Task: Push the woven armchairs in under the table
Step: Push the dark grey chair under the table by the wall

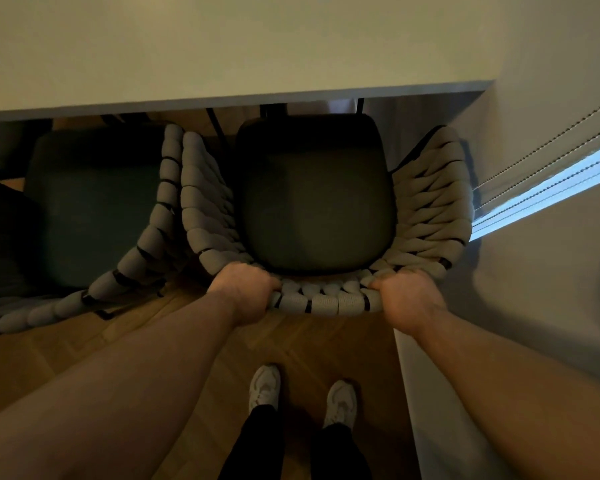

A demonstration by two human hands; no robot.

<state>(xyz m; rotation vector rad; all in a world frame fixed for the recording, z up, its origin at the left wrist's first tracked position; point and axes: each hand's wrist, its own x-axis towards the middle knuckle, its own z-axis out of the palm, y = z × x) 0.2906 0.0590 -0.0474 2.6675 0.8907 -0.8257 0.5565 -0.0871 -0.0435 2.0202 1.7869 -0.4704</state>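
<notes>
Head camera showed left hand (243, 289) and right hand (407, 294), fingers clamped on the woven armchair (326, 301) at centre frame, seat barely under the worktop (222, 64); a straight, even push would clear the neighbouring chair (94, 202).

I'm seeing the right chair (326, 301) sitting tight between the left chair (94, 209) and the wall (551, 306). The table (222, 46) edge is running just ahead of its seat front; floor (326, 341) is lying open behind it.
</notes>
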